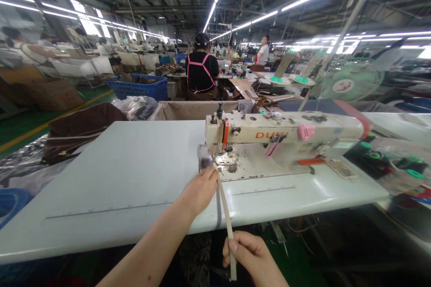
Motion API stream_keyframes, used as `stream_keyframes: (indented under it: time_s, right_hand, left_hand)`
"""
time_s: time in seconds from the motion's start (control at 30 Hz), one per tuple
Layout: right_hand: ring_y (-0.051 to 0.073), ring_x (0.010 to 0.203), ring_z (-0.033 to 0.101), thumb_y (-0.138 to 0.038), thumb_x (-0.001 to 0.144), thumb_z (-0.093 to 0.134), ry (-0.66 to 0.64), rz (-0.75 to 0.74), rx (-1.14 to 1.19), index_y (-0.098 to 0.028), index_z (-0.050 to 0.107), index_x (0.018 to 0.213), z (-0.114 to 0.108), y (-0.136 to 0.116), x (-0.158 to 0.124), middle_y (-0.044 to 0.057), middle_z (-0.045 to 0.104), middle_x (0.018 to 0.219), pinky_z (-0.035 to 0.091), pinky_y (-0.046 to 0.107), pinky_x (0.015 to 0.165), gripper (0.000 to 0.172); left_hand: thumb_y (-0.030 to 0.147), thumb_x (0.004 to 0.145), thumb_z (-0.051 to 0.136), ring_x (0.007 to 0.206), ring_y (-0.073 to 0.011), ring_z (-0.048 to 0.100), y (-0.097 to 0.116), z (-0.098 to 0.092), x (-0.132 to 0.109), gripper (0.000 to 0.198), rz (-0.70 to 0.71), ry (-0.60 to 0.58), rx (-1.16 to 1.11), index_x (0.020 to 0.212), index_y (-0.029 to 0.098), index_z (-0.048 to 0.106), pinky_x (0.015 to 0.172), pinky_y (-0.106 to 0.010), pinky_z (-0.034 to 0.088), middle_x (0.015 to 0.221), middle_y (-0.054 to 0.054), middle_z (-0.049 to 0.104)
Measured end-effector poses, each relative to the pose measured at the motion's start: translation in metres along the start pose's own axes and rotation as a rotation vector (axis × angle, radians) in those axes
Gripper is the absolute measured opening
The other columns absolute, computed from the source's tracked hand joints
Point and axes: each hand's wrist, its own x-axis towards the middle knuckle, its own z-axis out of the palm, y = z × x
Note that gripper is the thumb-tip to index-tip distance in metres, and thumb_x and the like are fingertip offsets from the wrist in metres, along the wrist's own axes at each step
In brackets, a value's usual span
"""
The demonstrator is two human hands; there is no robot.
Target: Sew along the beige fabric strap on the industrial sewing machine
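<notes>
A narrow beige strap (225, 204) runs from the needle area of a white sewing machine (283, 132) down over the table's front edge. Close in front of the presser foot, my left hand (201, 189) has its fingers together on the strap's far end; the fingertips are partly hidden. Below the table edge, my right hand (247, 251) pinches the strap between thumb and fingers, with a short end hanging past it. Between the two hands the strap is stretched nearly straight.
The pale sewing table (134, 166) has a printed ruler along its front. Thread cones (409, 179) and a green fan (350, 80) stand to the right. Behind are a blue crate (138, 86) and a seated person (202, 69); brown fabric (81, 132) lies at left.
</notes>
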Motion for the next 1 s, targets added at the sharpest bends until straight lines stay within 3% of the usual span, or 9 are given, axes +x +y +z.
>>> stream_keyframes:
  time_s: [0.23,0.37,0.57,1.0]
  right_hand:
    - [0.018,0.073,0.054,-0.066,0.082,0.081,-0.034,-0.126,-0.112,-0.019,0.075,0.07,0.001,-0.006,-0.001,0.001,0.062,0.073,0.044,0.031,0.073,0.049]
    - [0.02,0.078,0.057,-0.065,0.08,0.083,0.022,-0.203,-0.191,-0.021,0.077,0.072,0.001,-0.007,0.004,0.002,0.064,0.08,0.047,0.032,0.077,0.046]
    - [0.02,0.071,0.067,-0.072,0.076,0.084,0.019,-0.016,0.038,-0.019,0.079,0.087,0.007,-0.003,0.005,0.003,0.073,0.072,0.051,0.031,0.07,0.054]
    - [0.016,0.066,0.065,-0.069,0.08,0.084,0.028,0.01,0.068,-0.017,0.08,0.081,0.008,-0.003,-0.001,0.004,0.073,0.068,0.05,0.027,0.067,0.052]
  left_hand:
    - [0.014,0.101,0.05,0.127,-0.0257,0.064,0.0,-0.002,-0.001,0.024,-0.047,0.029,-0.075,0.12,0.019,0.065,0.112,-0.04,0.053,0.132,-0.013,0.068]
    - [0.013,0.101,0.05,0.124,-0.0258,0.066,0.001,-0.003,-0.002,0.026,-0.043,0.041,-0.067,0.121,0.019,0.065,0.11,-0.04,0.055,0.131,-0.012,0.068]
    - [0.011,0.1,0.052,0.118,-0.0244,0.068,0.005,-0.009,-0.001,0.022,-0.061,0.07,-0.058,0.116,0.018,0.066,0.107,-0.038,0.056,0.127,-0.012,0.069]
    - [0.011,0.101,0.054,0.116,-0.0244,0.068,0.004,-0.013,-0.001,0.016,-0.084,0.052,-0.119,0.111,0.018,0.064,0.105,-0.037,0.057,0.126,-0.012,0.068]
